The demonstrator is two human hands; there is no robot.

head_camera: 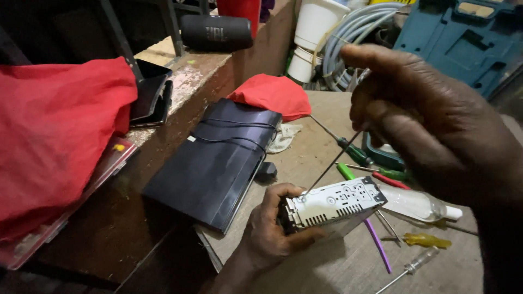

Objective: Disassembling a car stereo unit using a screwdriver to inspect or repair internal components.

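While my left hand (272, 223) grips the metal box (332, 207) low over the table (338, 267), my right hand (430, 125), up & to the right, pinches a screwdriver (333, 160) w/ shaft slanting down-left, tip on the box's near-left top corner.

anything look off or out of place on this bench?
Mostly clutter. Loose screwdrivers lie scattered at odd angles beside the metal unit that the left hand grips. A cable drapes across the black flat device. No visible spill or breakage.
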